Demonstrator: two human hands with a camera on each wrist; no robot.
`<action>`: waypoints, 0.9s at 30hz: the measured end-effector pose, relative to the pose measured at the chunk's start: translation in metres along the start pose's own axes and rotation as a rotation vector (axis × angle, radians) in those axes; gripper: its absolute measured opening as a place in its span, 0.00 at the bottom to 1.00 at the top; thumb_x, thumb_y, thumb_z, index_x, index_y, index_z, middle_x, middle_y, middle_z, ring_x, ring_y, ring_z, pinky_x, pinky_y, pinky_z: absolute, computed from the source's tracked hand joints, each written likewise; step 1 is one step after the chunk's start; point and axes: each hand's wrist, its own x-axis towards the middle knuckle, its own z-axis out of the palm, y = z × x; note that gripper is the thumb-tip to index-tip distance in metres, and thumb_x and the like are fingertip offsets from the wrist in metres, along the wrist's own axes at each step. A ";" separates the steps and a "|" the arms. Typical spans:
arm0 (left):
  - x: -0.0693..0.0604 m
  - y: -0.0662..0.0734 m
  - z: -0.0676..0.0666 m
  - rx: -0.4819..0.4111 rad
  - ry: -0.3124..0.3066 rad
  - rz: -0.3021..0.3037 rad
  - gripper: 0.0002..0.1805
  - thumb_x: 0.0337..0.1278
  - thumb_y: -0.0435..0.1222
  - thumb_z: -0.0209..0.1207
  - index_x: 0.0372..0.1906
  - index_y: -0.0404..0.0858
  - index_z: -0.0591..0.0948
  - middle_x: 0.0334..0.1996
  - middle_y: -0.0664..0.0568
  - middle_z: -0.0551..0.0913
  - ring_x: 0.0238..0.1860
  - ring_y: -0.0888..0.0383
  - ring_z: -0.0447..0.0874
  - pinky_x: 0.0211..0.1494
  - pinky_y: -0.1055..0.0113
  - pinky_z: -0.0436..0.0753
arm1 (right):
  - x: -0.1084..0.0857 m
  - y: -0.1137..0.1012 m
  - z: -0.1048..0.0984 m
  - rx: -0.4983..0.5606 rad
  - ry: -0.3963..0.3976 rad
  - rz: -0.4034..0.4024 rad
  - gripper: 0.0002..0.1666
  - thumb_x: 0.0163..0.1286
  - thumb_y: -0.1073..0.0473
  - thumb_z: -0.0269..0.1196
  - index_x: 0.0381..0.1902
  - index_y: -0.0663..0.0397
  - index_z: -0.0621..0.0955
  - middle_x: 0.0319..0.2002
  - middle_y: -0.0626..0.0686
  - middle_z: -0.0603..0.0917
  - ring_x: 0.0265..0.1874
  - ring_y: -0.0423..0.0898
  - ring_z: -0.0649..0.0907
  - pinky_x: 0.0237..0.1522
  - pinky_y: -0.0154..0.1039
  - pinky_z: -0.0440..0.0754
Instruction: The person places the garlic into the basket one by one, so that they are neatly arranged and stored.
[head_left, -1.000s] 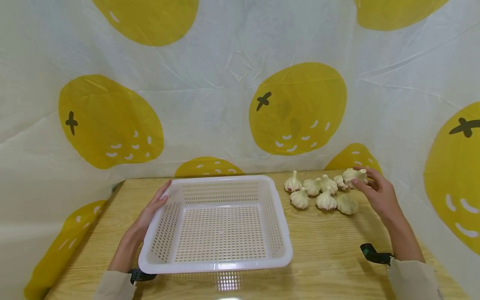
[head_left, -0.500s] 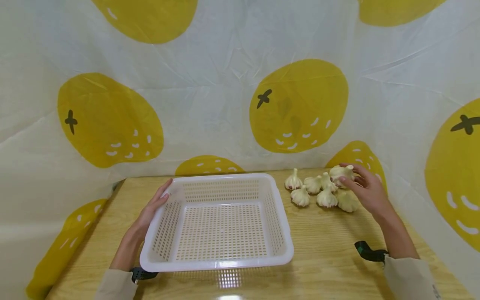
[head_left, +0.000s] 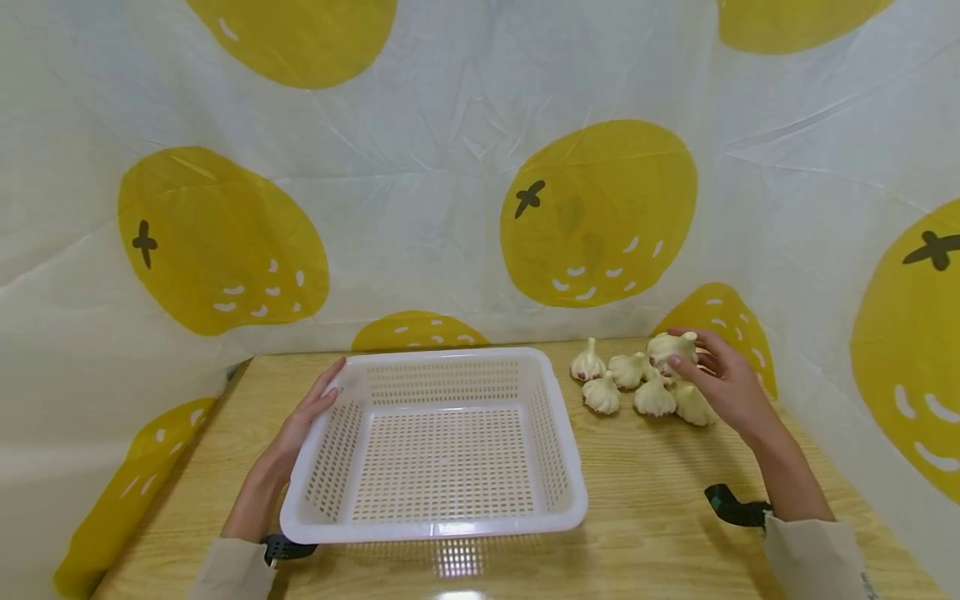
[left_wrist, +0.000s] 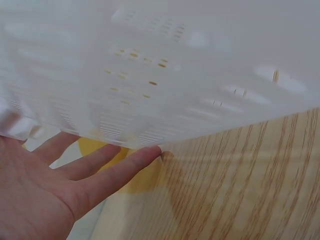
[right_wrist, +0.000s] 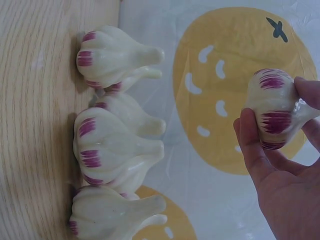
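Note:
A white plastic basket (head_left: 442, 529) with slotted walls and floor stands in the middle of the head view, nothing inside it. My left hand (head_left: 292, 429) holds its left side, thumb over the rim. In the left wrist view, the fingers (left_wrist: 122, 172) spread out beneath the basket wall. At the right, my right hand (head_left: 733, 392) holds a garlic bulb (head_left: 667, 350) by its sides, raised above the others. The right wrist view shows purple streaks on that held bulb (right_wrist: 275, 110). Several more garlic bulbs (head_left: 602, 394) lie grouped on the table right of the basket.
The wooden table (head_left: 645, 508) meets a pale curtain (head_left: 420, 250) printed with yellow fruit at its back edge. More of this curtain hangs along both sides. A black strap device (head_left: 738, 507) sits on the right wrist.
My right hand has moved left with the garlic bulb, from the right end of the group to over it. The left hand and the basket stay in nearly the same place.

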 end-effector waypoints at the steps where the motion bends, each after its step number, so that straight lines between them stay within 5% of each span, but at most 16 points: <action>1: 0.000 0.000 0.000 0.002 -0.001 0.000 0.33 0.86 0.49 0.33 0.84 0.61 0.37 0.85 0.44 0.38 0.70 0.61 0.68 0.61 0.64 0.79 | 0.000 0.000 0.000 0.001 -0.002 0.000 0.26 0.80 0.61 0.58 0.73 0.58 0.71 0.57 0.31 0.76 0.49 0.25 0.81 0.45 0.23 0.80; 27: -0.001 0.001 0.002 0.006 -0.014 0.018 0.33 0.86 0.47 0.33 0.85 0.57 0.35 0.84 0.41 0.38 0.69 0.63 0.70 0.62 0.66 0.79 | -0.001 -0.008 -0.001 -0.046 -0.032 0.052 0.28 0.79 0.56 0.60 0.74 0.51 0.71 0.59 0.33 0.72 0.49 0.24 0.79 0.41 0.27 0.79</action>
